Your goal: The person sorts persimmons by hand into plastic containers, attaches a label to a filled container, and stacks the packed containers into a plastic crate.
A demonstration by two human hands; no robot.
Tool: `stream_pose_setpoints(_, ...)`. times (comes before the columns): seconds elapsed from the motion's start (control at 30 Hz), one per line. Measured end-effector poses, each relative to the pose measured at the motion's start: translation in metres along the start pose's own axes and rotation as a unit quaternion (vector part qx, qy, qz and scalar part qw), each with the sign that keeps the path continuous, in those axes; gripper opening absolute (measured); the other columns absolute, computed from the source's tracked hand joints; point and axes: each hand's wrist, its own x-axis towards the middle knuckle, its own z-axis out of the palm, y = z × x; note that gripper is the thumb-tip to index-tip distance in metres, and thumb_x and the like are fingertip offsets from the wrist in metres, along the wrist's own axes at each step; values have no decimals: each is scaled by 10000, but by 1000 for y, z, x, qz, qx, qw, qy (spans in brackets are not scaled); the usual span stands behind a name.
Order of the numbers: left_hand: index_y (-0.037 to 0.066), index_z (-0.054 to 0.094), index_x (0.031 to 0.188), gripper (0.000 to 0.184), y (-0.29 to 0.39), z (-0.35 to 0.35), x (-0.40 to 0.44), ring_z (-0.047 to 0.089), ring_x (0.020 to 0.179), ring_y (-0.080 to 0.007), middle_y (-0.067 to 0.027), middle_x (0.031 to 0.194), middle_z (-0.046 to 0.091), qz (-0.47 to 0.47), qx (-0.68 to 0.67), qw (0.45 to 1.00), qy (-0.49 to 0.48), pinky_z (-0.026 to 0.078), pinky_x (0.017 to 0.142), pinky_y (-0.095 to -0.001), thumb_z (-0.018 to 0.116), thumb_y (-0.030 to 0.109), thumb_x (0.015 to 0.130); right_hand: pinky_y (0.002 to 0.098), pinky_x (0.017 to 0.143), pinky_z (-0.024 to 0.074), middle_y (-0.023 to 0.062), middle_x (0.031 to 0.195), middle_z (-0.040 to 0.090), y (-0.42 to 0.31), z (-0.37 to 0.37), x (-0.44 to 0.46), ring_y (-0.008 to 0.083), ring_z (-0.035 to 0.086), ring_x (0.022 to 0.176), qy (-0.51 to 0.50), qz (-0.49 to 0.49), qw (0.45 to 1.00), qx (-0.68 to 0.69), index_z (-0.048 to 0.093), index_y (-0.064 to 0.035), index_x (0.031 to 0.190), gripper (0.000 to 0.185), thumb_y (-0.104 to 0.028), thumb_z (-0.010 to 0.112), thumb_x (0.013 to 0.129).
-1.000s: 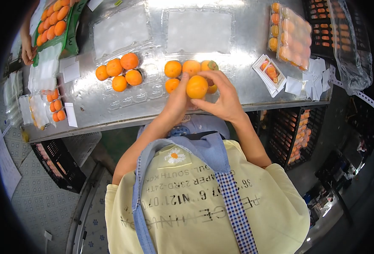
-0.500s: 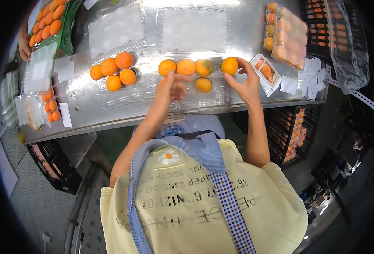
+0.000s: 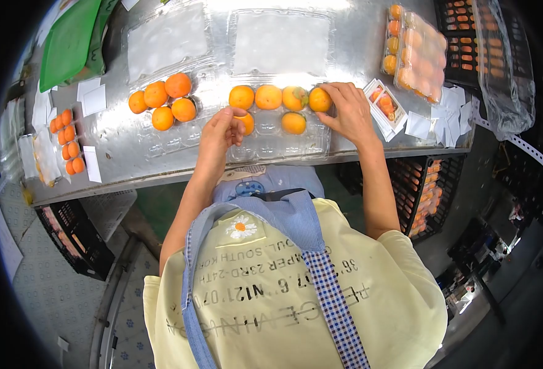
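Observation:
My right hand (image 3: 348, 114) has its fingers and thumb around an orange persimmon (image 3: 319, 99) at the right end of the back row in a clear plastic clamshell box (image 3: 265, 142). Curled at the box's left side, my left hand (image 3: 218, 135) has its fingers against a front-row persimmon (image 3: 245, 123), partly covering it. Several more persimmons sit in the box, one with its green calyx (image 3: 305, 98) showing. The box's lid (image 3: 282, 44) lies open toward the back, with a whitish sheet in it.
Left of my hands, another open clamshell (image 3: 173, 138) holds several persimmons. Filled boxes (image 3: 416, 55) stand at the back right, beside picture labels (image 3: 385, 104) and white slips (image 3: 450, 117). A green tray (image 3: 68, 46) tilts at far left. The table edge (image 3: 160, 178) is close to my body.
My left hand has drawn left and curled, and a front-row persimmon now shows beside it. My right hand has moved its persimmon slightly left. The green tray has tipped; another person's hand left view.

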Motion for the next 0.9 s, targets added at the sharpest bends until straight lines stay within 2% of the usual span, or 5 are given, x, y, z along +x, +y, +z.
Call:
stream_pose_setpoints(0.37, 72, 628, 1004, 203, -5, 5, 3, 484, 624, -44, 28, 744, 570, -6, 15, 1000, -13, 390, 587, -202, 551, 254, 956, 388, 910, 386, 53, 1139, 596, -36, 5, 29, 249, 510, 1086, -53, -39, 997, 29, 608, -117, 1162, 539, -277, 775, 675)
stream_pose_setpoints(0.6, 63, 611, 1063, 222, -12, 4, 8, 518, 678, -60, 7, 813, 593, -2, 25, 998, -62, 427, 634, -212, 545, 247, 957, 367, 896, 440, 53, 1136, 604, -30, 12, 35, 250, 577, 1036, -69, -24, 994, 82, 602, -105, 1156, 500, -182, 772, 692)
stream_pose_setpoints(0.7, 58, 549, 1195, 304, 0, 17, 1, 579, 823, -106, -44, 996, 611, -20, 12, 995, -95, 479, 721, -252, 529, 258, 967, 342, 935, 451, 79, 1176, 590, -38, -5, 27, 216, 570, 1103, -55, 81, 941, 323, 557, -58, 1222, 527, -106, 753, 735)
stream_pose_setpoints(0.8, 55, 469, 1307, 407, 11, 37, -4, 605, 980, -161, -91, 1182, 581, -59, -122, 978, -159, 510, 819, -311, 518, 283, 974, 342, 1021, 394, 103, 1214, 583, -54, -7, 17, 202, 522, 1184, -28, 153, 777, 609, 524, -4, 1249, 525, -64, 735, 772)
stream_pose_setpoints(0.9, 51, 444, 1334, 435, 10, 50, -4, 601, 1050, -188, -103, 1238, 565, -51, -208, 961, -175, 523, 860, -342, 515, 287, 976, 349, 1040, 378, 114, 1239, 560, -61, -1, 9, 212, 505, 1197, -35, 125, 752, 647, 484, 12, 1284, 571, -46, 738, 775)
